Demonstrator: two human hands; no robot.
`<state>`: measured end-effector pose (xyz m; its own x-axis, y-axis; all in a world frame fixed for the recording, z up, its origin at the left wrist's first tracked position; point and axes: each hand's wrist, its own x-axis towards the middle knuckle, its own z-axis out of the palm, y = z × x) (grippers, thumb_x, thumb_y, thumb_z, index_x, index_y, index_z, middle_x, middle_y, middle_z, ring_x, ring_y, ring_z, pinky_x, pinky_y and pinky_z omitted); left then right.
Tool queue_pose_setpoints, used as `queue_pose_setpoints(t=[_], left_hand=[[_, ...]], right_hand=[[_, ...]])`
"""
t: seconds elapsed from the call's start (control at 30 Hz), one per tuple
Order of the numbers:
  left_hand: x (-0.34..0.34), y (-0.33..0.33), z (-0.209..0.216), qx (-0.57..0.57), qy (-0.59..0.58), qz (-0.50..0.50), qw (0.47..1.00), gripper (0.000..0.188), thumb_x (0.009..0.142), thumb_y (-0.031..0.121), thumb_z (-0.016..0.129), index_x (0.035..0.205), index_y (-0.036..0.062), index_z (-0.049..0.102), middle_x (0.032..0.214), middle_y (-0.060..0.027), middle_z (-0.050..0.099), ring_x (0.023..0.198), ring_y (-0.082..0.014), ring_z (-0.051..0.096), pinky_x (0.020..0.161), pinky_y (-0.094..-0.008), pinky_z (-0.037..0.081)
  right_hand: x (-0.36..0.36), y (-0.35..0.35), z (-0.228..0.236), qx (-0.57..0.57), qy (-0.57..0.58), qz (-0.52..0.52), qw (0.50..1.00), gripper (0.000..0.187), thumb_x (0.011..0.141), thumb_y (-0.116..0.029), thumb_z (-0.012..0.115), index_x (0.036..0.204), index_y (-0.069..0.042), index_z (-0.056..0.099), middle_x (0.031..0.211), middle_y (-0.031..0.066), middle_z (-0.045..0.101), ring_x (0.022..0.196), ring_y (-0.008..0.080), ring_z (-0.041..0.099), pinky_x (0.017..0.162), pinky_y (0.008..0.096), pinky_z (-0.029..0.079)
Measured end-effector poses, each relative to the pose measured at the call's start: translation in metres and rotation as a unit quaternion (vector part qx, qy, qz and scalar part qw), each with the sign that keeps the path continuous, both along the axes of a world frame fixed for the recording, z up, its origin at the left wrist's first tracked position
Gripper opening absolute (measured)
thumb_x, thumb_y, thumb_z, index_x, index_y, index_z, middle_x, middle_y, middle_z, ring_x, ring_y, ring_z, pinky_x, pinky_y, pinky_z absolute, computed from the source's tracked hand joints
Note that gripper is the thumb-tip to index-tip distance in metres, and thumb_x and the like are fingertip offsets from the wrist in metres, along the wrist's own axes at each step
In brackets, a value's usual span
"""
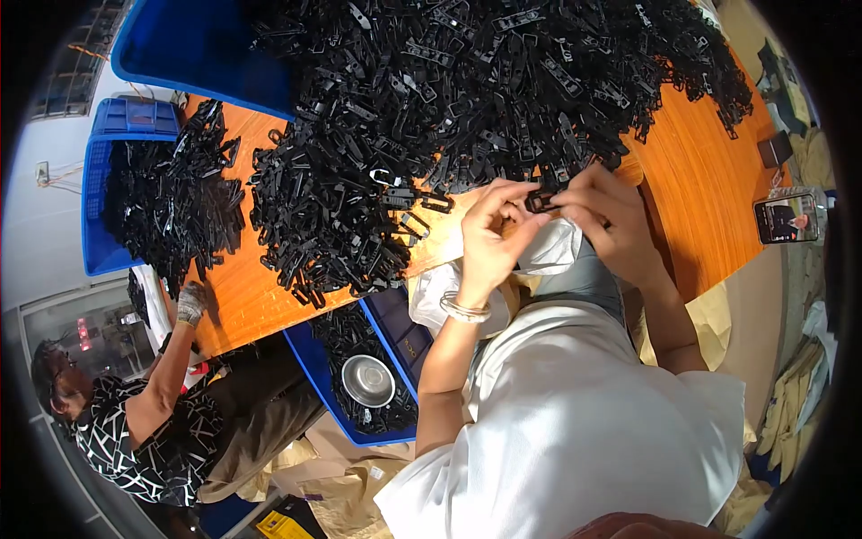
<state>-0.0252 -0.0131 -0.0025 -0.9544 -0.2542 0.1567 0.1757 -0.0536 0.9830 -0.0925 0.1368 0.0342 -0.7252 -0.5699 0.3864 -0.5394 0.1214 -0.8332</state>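
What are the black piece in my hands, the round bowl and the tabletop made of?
Black piece: probably plastic, from its molded-looking frame; finish too small to judge. Round bowl: shiny, likely metal, given its silvery highlights. Tabletop: smooth orange-brown wood or wood-look laminate, with streaky grain.

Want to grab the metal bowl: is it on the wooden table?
No, the metal bowl sits on black parts in a blue crate.
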Motion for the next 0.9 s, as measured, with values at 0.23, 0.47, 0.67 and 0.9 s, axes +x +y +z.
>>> queue_pose_setpoints(t=[0.23,0.47,0.67,0.9], left_hand=[[-0.029,0.025,0.032,-0.316,0.166,0.02,0.934,0.033,0.062,-0.004,0.061,0.094,-0.0012,0.053,0.071,-0.0109,0.048,0.061,-0.026,0.049,0.055,-0.032,0.043],[-0.111,-0.009,0.014,-0.403,0.112,0.107,0.902,0.007,0.07,0.002,0.057,0.076,-0.0014,0.057,0.071,-0.0138,0.05,0.061,-0.0308,0.053,0.055,-0.0362,0.043],[-0.144,0.016,0.015,-0.498,0.101,0.073,0.858,0.013,0.069,0.012,0.062,0.069,-0.0004,0.058,0.069,-0.0124,0.051,0.063,-0.0284,0.054,0.052,-0.0357,0.043],[-0.147,0.033,-0.006,-0.618,0.097,0.142,0.767,0.011,0.068,0.01,0.061,0.067,0.0016,0.054,0.071,-0.0108,0.049,0.068,-0.0248,0.052,0.052,-0.0322,0.043]], right_hand=[[0.003,0.005,-0.015,-0.06,-0.186,-0.085,0.977,0.009,0.074,-0.002,0.058,0.079,0.004,0.053,0.078,0.0059,0.051,0.065,0.0104,0.048,0.057,0.0216,0.039],[-0.015,0.031,-0.027,-0.129,-0.182,-0.189,0.956,0.012,0.08,-0.002,0.053,0.089,0.006,0.058,0.088,0.0033,0.055,0.065,0.0074,0.049,0.055,0.0183,0.037],[-0.018,0.032,-0.031,-0.173,-0.302,-0.232,0.908,0.011,0.078,0.0,0.054,0.087,0.006,0.059,0.074,0.003,0.056,0.059,0.0072,0.047,0.052,0.0196,0.036],[-0.028,0.032,-0.036,-0.193,-0.227,-0.254,0.92,0.012,0.078,0.0,0.055,0.088,0.005,0.058,0.079,0.0014,0.055,0.062,0.0066,0.049,0.054,0.0187,0.036]])
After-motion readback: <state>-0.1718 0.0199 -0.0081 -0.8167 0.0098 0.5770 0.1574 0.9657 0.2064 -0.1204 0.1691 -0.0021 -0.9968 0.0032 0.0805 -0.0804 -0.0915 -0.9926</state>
